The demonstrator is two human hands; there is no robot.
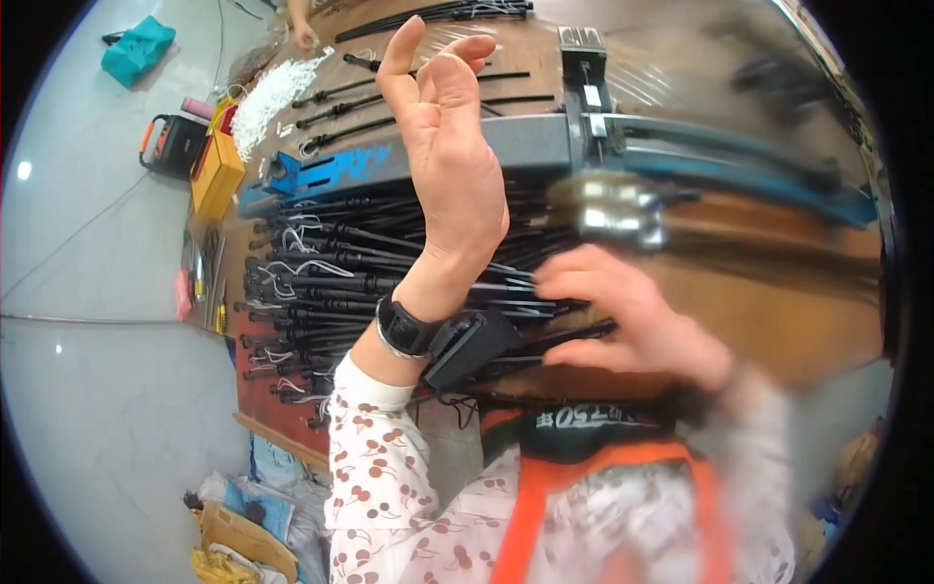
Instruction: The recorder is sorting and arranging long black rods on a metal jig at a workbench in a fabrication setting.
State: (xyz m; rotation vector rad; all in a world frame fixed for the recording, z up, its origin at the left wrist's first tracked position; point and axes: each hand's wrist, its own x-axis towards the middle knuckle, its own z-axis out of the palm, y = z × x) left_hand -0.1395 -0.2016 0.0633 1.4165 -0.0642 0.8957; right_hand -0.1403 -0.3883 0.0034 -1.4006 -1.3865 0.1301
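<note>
My left hand point(452, 161) is raised over a blue-and-grey metal rail point(525, 139), with its fingers apart and nothing visible in it. Under it and to the left lies a dense row of slim black rods point(341, 258) with joints and loops of white cord. Lower and to the right, my right hand point(637, 311) is smeared by motion. Its thumb and fingers are spread, with the fingertips close to the rods' right ends; no held thing shows. Just beyond that hand is a blurred shiny metal part point(613, 209); its kind cannot be made out.
A metal fixture point(586, 83) stands on the rail. Several separate rods point(365, 107) and a pile of small white pieces point(272, 102) lie beyond it. A yellow box point(216, 175) and a black case point(175, 146) are at left. Another person's hand point(305, 36) is at the far edge.
</note>
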